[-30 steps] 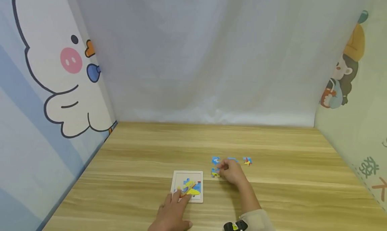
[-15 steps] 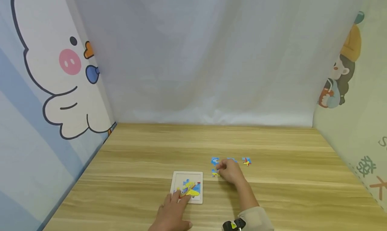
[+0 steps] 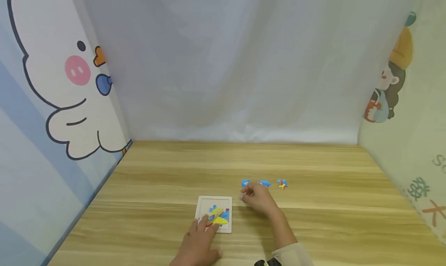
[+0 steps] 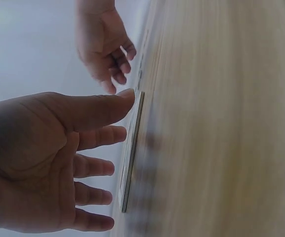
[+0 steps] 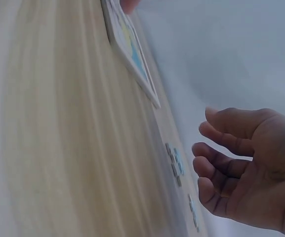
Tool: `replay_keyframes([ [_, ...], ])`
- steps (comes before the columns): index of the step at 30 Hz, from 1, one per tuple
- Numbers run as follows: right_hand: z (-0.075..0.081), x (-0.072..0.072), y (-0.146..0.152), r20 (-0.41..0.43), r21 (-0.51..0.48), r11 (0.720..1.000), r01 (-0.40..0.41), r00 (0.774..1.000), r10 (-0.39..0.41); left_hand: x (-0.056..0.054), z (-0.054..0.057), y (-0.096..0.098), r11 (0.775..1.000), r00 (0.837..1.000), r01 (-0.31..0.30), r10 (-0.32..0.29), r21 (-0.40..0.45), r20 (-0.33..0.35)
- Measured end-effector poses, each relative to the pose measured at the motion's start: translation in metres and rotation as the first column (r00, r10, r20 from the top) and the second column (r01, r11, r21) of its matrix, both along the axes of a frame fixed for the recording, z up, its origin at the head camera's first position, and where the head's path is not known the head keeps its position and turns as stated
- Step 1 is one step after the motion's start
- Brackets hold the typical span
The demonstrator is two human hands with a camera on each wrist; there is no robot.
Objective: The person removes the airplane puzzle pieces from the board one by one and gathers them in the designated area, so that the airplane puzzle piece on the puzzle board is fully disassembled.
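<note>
My left hand (image 3: 198, 241) rests with extended fingers on the near left part of a square jigsaw tray (image 3: 215, 197). A partly assembled yellow airplane picture (image 3: 220, 220) lies inside it. To the tray's upper right, my right hand (image 3: 259, 199) hovers low over loose jigsaw pieces. One blue piece (image 3: 242, 196) is mostly hidden under its fingers. In the right wrist view the fingers (image 5: 214, 165) are loosely bent, the thumb (image 5: 236, 121) close to the index finger, and no piece shows between them.
Behind the right hand lie a blue piece (image 3: 246, 182), another blue piece (image 3: 265, 183) and a blue piece with red and yellow (image 3: 282, 184). The wood-grain table (image 3: 156, 181) ends at a grey curtain (image 3: 244, 84), with printed panels on both sides.
My right hand has shifted slightly left, covering more of the blue and yellow piece and uncovering the middle back piece. My left hand stays on the tray. The head view has shifted slightly.
</note>
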State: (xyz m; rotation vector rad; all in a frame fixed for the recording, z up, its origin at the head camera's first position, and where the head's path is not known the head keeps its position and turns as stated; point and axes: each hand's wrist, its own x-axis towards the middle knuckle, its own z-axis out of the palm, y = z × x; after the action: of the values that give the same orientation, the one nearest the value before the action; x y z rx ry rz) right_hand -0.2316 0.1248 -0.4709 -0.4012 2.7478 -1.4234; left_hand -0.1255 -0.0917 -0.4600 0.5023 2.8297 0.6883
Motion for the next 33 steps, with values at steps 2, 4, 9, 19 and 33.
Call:
replay_keyframes([
  [2, 0.0, 0.0, -0.005, -0.025, 0.007, 0.999, -0.037, 0.999, 0.037, 0.0, 0.0, 0.002, 1.0, 1.0, 0.009, -0.009, -0.005, 0.008],
  [4, 0.0, 0.001, -0.009, -0.049, 0.017, 0.998, -0.061, 0.997, 0.062, 0.0, 0.0, 0.004, 1.0, 1.0, 0.021, -0.021, -0.01, 0.02],
  [9, 0.001, 0.003, -0.018, -0.051, 0.003, 0.995, -0.102, 0.994, 0.102, -0.001, -0.002, 0.01, 1.0, 0.998, 0.026, -0.026, -0.012, 0.057],
  [19, 0.003, 0.007, -0.036, -0.013, -0.037, 0.982, -0.187, 0.982, 0.186, 0.0, -0.01, 0.014, 0.994, 0.999, 0.036, -0.034, -0.105, 0.02],
  [33, -0.011, -0.002, -0.058, 0.056, -0.021, 0.957, -0.289, 0.956, 0.29, -0.005, -0.006, 0.014, 0.995, 0.998, 0.037, -0.032, -0.097, 0.055],
])
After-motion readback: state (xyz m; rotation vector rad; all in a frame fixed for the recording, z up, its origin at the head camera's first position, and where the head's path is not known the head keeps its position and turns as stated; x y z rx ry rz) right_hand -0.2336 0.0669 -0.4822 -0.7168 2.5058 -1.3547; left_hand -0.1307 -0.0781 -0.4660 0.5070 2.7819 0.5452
